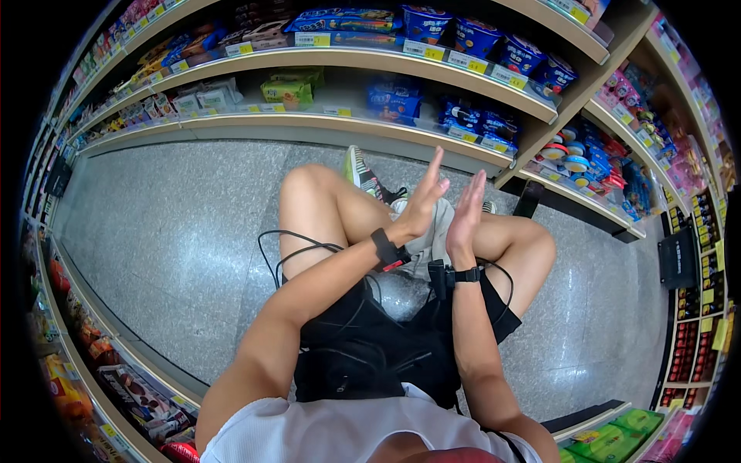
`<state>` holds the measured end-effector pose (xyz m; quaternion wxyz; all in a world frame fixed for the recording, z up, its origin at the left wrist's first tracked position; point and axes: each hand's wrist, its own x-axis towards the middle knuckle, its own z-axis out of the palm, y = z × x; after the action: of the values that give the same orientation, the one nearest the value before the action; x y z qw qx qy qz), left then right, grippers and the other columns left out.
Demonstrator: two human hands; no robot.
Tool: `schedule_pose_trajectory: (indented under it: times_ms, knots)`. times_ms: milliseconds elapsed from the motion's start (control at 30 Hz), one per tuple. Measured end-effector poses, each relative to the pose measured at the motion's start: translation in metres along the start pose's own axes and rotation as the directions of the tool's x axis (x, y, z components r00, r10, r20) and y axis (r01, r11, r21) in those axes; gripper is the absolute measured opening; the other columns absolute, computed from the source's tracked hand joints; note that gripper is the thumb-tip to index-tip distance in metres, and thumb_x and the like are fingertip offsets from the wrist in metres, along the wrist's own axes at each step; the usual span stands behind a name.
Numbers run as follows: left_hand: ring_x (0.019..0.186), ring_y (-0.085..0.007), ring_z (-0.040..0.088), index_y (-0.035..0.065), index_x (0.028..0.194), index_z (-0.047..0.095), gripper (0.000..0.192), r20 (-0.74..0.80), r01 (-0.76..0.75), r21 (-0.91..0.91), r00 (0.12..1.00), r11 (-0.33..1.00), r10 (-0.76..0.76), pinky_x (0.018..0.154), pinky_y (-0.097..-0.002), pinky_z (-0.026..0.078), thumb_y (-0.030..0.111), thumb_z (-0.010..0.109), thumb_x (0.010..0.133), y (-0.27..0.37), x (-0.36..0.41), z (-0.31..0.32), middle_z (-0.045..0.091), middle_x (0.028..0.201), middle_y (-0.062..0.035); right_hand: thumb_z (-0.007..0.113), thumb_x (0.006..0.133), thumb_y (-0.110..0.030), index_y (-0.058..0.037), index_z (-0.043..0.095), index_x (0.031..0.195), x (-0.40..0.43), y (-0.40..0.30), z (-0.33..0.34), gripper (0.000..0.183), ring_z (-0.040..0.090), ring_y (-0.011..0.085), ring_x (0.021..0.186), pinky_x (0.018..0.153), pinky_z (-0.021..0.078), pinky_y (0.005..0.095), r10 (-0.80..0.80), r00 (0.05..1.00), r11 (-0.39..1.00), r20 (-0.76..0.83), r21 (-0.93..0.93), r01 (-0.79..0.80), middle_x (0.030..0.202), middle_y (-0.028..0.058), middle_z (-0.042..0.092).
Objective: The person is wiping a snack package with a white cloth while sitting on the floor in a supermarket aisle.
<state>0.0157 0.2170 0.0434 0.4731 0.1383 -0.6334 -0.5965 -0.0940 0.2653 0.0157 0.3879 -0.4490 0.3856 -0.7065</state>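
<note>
Both my hands are raised in front of me, fingers extended, palms turned towards each other with a gap between them. My left hand (425, 202) has its thumb apart from the fingers and holds nothing; my right hand (466, 211) is likewise empty. Crossing of the arms is not seen, so I take the hand at picture left as the left one. Black straps with small devices and cables are on both wrists. Below the hands lies a light grey cloth (433, 243), by my crossed legs and a patterned shoe (363, 173).
Ahead, a low store shelf (324, 120) holds blue packets (393, 103) and green packets (289, 89); blue tubs (427, 24) stand one level higher. More shelving with packaged goods curves along the left and right. A black box (677, 257) is by the right shelving.
</note>
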Motion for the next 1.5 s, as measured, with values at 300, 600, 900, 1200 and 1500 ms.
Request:
schedule_pose_trajectory:
  times_ms: [300,600,900,1200,1500]
  knots:
    - [0.129,-0.0431,0.05,-0.009,0.138,0.048,0.062,0.326,0.082,0.574,0.89,0.815,-0.319,0.111,-0.0405,0.037,0.04,0.052,0.099,-0.02,0.005,-0.032,0.05,0.14,-0.0326,0.068,0.089,-0.037,0.0076,0.054,0.133,0.005,0.0,-0.047,0.064,0.057,0.045,0.119,0.107,0.041,0.047,0.099,0.995,0.343,-0.013,-0.938,-0.046,0.129,0.0308,0.059]
    - [0.111,-0.0423,0.059,-0.0014,0.132,0.055,0.065,0.344,-0.115,0.842,0.867,0.528,-0.36,0.098,-0.0443,0.047,0.019,0.077,0.075,-0.043,0.0,-0.045,0.064,0.111,-0.024,0.074,0.079,-0.021,-0.0006,0.07,0.102,0.002,0.004,-0.052,0.031,0.066,0.0413,0.089,0.088,0.0499,0.0476,0.201,0.965,0.29,0.169,-0.951,0.106,0.087,0.0269,0.067]
    - [0.101,-0.0246,0.068,0.0023,0.127,0.064,0.048,0.341,0.111,0.635,0.848,0.764,-0.406,0.086,-0.0348,0.051,0.025,0.074,0.086,-0.002,0.023,-0.068,0.07,0.117,-0.016,0.067,0.09,0.002,0.0042,0.065,0.111,0.007,-0.021,-0.031,0.021,0.064,0.0086,0.088,0.079,0.0503,0.023,0.04,0.996,0.996,-0.083,-0.07,-0.046,0.101,0.0035,0.069]
    - [0.11,-0.0211,0.063,0.0014,0.136,0.05,0.038,-0.763,-0.088,-0.063,0.646,0.994,0.008,0.093,-0.0349,0.051,0.005,0.053,0.099,0.044,0.039,-0.096,0.063,0.125,-0.0109,0.056,0.102,-0.037,-0.0012,0.046,0.137,0.009,-0.017,-0.057,0.052,0.055,0.0325,0.124,0.097,0.0522,0.047,0.138,0.883,0.99,-0.449,0.042,-0.134,0.141,0.0196,0.05]
    - [0.125,-0.026,0.054,0.003,0.144,0.046,0.053,0.392,0.095,0.059,0.913,0.994,-0.111,0.108,-0.0406,0.044,0.011,0.065,0.095,0.032,0.014,-0.047,0.054,0.139,-0.0143,0.064,0.095,-0.047,-0.0084,0.044,0.142,-0.005,-0.021,-0.023,0.063,0.049,0.0285,0.13,0.106,0.0442,0.0541,0.202,0.976,0.851,0.084,0.478,-0.218,0.142,0.017,0.048]
